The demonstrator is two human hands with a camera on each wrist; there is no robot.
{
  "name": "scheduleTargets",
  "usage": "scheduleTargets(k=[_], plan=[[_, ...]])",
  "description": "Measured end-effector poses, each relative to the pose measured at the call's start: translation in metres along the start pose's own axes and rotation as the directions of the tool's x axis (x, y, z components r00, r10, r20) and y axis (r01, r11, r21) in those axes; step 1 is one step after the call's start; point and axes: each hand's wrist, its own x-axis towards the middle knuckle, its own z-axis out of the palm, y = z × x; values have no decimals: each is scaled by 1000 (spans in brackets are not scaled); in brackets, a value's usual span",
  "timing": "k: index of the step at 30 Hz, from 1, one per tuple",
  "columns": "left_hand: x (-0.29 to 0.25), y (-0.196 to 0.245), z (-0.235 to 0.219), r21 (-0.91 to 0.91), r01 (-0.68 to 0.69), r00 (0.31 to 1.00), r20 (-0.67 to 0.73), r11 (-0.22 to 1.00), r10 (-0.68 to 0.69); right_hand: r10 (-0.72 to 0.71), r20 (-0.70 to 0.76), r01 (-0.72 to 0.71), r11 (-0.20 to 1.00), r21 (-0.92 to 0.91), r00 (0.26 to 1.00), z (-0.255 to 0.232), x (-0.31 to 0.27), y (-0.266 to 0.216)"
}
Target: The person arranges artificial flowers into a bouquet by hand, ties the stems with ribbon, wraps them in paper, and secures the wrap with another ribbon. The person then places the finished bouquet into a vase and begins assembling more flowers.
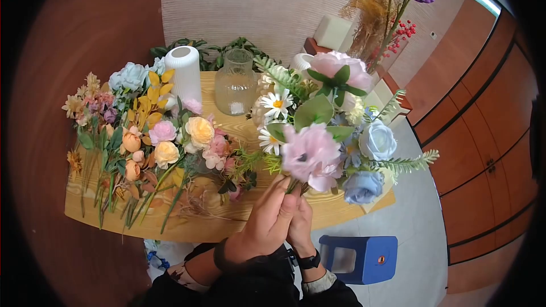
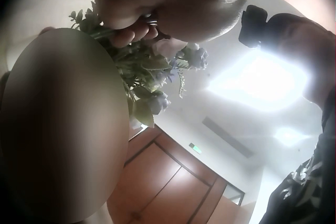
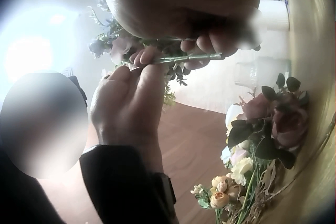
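Both hands are close together at the stems of a mixed artificial flower bouquet, low in the middle of the head view. My left hand grips the stems right under the pink blooms. Partly behind it, my right hand also curls its fingers around the stems. The bouquet has pink flowers, white daisies, pale blue roses and fern sprigs, and it hides part of the table. In the right wrist view, a green stem sticks out between the hands.
On the wooden table, loose artificial flowers in orange, pink, yellow and blue lie at left. A white ribbed vase and a clear glass vase stand behind them. A blue stool is on the floor at right.
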Motion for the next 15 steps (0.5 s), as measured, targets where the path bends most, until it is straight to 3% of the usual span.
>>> scheduleTargets(k=[1,3,7,9,10,12,13,15], plan=[[1,1,-1,-1,0,1000,0,1000,0,0,0,0,1000,-1,1000,0,0,1],[0,2,-7,-229,177,977,157,957,-143,-13,-31,12,999,-46,999,-2,-2,5],[1,-8,-14,-350,215,958,257,912,-127,-43,-14,42,999,-29,999,-6,-1,9],[-3,-13,-17,-474,374,914,335,798,-229,-67,-16,66,997,-35,998,-6,-1,7],[-6,-11,-20,-473,374,914,335,797,-230,-66,-16,65,997,-35,998,-6,-1,7],[-12,-6,-26,-410,561,807,463,719,-366,-119,-8,119,992,-49,993,-7,-1,7],[-19,-15,-27,-411,563,805,467,717,-365,-120,-12,119,992,-50,993,-10,1,12],[-33,-38,-24,-541,320,909,407,777,-91,-294,-82,242,891,-384,952,-26,8,34]])
